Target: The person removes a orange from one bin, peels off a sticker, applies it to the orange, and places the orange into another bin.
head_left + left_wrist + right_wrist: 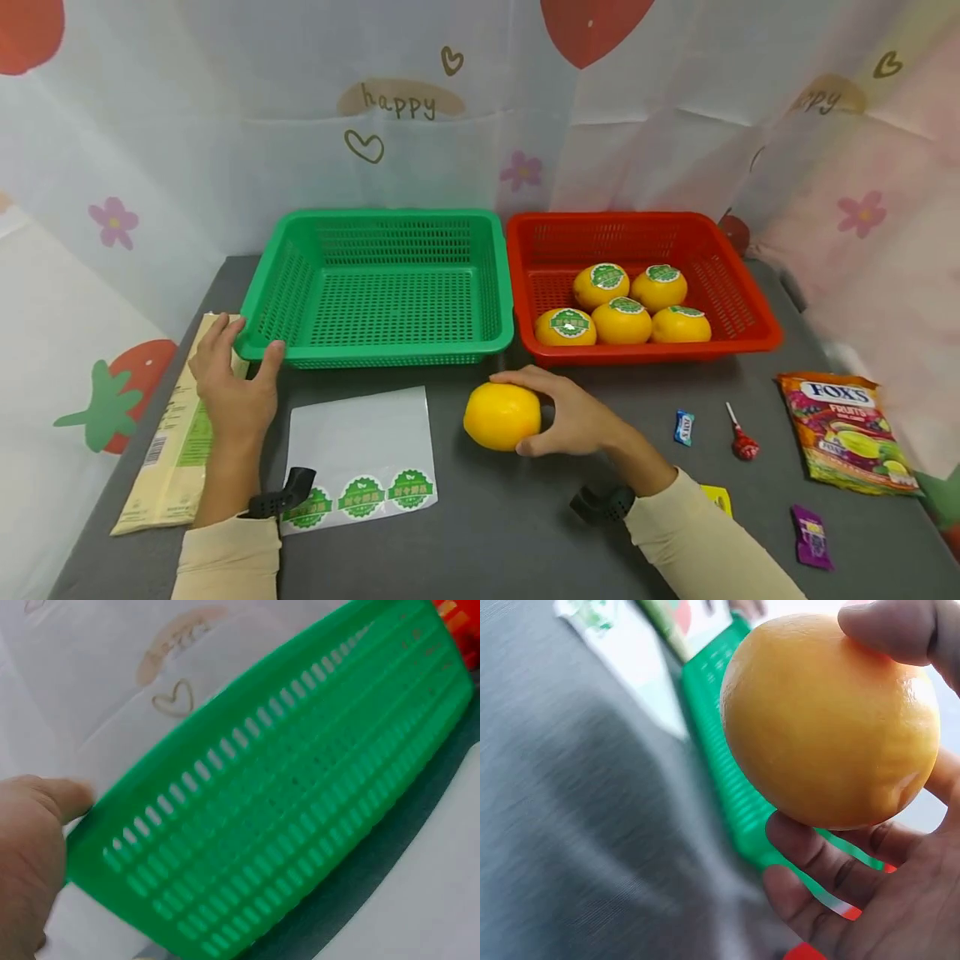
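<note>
My right hand (566, 417) holds a round yellow citrus fruit (501, 415) over the grey table, thumb on one side and fingers on the other. No sticker shows on the fruit, which looks more orange in the right wrist view. At the front left corner of a green basket (378, 354) is my left hand (236, 392), thumb and fingers spread about the rim. In the left wrist view a blurred digit meets that rim. A white sheet (360, 433) with green round stickers (362, 497) lies between the hands, its lower left partly covered by the left wrist camera.
Right of the green basket stands a red basket (652, 354) with several stickered yellow fruits (621, 321). A cream package (161, 467) lies at far left. On the right are a candy bag (847, 433), a lollipop (744, 443) and small wrapped candies (812, 537).
</note>
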A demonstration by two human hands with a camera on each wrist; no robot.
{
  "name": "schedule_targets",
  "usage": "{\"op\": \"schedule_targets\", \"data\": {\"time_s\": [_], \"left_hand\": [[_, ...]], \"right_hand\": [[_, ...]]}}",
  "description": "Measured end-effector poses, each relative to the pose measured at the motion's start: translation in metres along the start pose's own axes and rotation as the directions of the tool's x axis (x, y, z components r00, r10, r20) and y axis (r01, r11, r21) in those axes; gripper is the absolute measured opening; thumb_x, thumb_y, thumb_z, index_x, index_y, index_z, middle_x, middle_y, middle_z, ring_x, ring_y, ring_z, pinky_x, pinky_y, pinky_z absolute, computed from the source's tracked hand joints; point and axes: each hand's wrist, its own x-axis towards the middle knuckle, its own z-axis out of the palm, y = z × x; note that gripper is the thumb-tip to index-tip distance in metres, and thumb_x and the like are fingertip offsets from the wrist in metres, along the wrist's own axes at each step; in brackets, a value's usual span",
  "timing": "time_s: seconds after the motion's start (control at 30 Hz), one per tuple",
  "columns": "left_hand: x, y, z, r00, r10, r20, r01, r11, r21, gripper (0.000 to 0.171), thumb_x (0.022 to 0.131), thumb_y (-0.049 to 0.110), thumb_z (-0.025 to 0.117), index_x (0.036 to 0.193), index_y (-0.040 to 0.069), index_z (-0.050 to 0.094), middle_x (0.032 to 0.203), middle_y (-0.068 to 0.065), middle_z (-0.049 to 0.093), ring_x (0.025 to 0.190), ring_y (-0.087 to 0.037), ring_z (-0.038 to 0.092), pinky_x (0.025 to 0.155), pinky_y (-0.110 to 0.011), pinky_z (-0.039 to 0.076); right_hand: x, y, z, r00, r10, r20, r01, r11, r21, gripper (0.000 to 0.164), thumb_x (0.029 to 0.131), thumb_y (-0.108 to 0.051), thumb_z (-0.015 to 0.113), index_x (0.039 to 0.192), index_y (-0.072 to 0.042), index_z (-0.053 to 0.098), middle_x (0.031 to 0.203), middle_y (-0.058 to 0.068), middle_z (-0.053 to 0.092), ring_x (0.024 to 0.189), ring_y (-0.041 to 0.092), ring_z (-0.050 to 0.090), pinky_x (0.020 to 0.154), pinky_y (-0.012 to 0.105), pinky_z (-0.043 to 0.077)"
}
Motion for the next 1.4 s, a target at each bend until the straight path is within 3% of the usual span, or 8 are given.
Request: {"op": "schedule_targets", "data": {"time_s": [0.13,0.23,0.37,0.5,0.6,0.8,1.2,1.4], "left_hand": [[-0.004,0.033,0.002,0.971,0.18,-0.158,-0.19,0.981,-0.05,0.031,0.08,0.007,0.068,0.104,-0.012,0.067,0.111,-0.025,0.063,0.11,-0.04,0.053,0.095,-0.04,0.035],[-0.008,0.063,0.001,0.957,0.233,-0.175,-0.254,0.961,-0.111,0.032,0.081,0.014,0.065,0.096,-0.014,0.067,0.096,-0.03,0.064,0.099,-0.035,0.059,0.09,-0.032,0.04],[-0.018,0.086,0.0,0.961,0.276,-0.032,-0.276,0.938,-0.21,0.029,0.084,0.011,0.064,0.092,-0.017,0.066,0.087,-0.031,0.063,0.093,-0.023,0.06,0.087,-0.025,0.042],[-0.031,0.089,0.004,0.94,0.279,0.195,-0.221,0.936,-0.275,0.015,0.077,-0.009,0.065,0.091,-0.015,0.067,0.086,-0.027,0.064,0.09,-0.024,0.059,0.085,-0.022,0.042],[-0.045,0.076,0.011,0.902,0.251,0.352,-0.167,0.953,-0.251,0.023,0.072,-0.015,0.068,0.093,-0.009,0.07,0.091,-0.02,0.066,0.092,-0.027,0.058,0.085,-0.02,0.041],[-0.075,0.052,0.02,0.79,0.229,0.568,-0.123,0.968,-0.219,0.028,0.071,-0.011,0.071,0.096,0.002,0.073,0.102,-0.007,0.067,0.099,-0.026,0.054,0.085,-0.028,0.04],[-0.098,0.051,0.023,0.63,0.123,0.767,-0.074,0.992,-0.099,0.019,0.073,0.001,0.069,0.088,0.011,0.074,0.109,-0.004,0.058,0.11,-0.029,0.042,0.088,-0.053,0.031],[-0.103,0.054,0.023,0.575,0.067,0.815,-0.076,0.997,-0.029,0.013,0.073,0.009,0.075,0.083,0.017,0.072,0.109,-0.004,0.055,0.112,-0.031,0.039,0.092,-0.056,0.025]], "right_hand": [[-0.016,0.017,0.006,0.999,0.035,0.011,-0.035,0.999,0.025,0.073,0.072,-0.023,0.077,0.14,-0.028,0.051,0.125,-0.007,0.053,0.103,0.02,0.052,0.087,0.047,0.042],[-0.024,0.026,0.008,0.998,0.055,0.012,-0.055,0.998,0.019,0.073,0.071,-0.023,0.077,0.14,-0.027,0.051,0.125,-0.007,0.053,0.104,0.02,0.051,0.088,0.049,0.04],[-0.029,0.031,0.009,0.997,0.078,0.016,-0.079,0.997,0.011,0.073,0.072,-0.023,0.077,0.14,-0.025,0.051,0.127,-0.007,0.053,0.108,0.02,0.05,0.09,0.05,0.038],[-0.032,0.035,0.01,0.995,0.102,0.007,-0.102,0.995,0.007,0.073,0.072,-0.023,0.077,0.139,-0.029,0.051,0.131,-0.008,0.051,0.112,0.02,0.048,0.093,0.052,0.036],[-0.033,0.039,0.012,0.995,0.101,-0.011,-0.101,0.995,0.023,0.073,0.072,-0.022,0.077,0.139,-0.03,0.05,0.134,-0.008,0.05,0.116,0.019,0.047,0.097,0.054,0.033],[-0.034,0.045,0.014,0.997,0.059,-0.045,-0.055,0.995,0.085,0.067,0.076,-0.02,0.077,0.136,-0.027,0.048,0.134,-0.006,0.049,0.114,0.02,0.048,0.098,0.053,0.033],[-0.029,0.032,0.013,0.999,0.036,-0.037,-0.03,0.989,0.141,0.067,0.077,-0.004,0.076,0.138,-0.009,0.047,0.134,0.007,0.05,0.114,0.026,0.047,0.099,0.053,0.032],[-0.031,0.01,0.007,0.999,0.027,-0.029,-0.022,0.987,0.157,0.064,0.078,-0.002,0.074,0.135,-0.001,0.047,0.132,0.01,0.052,0.112,0.026,0.048,0.098,0.053,0.033]]}}
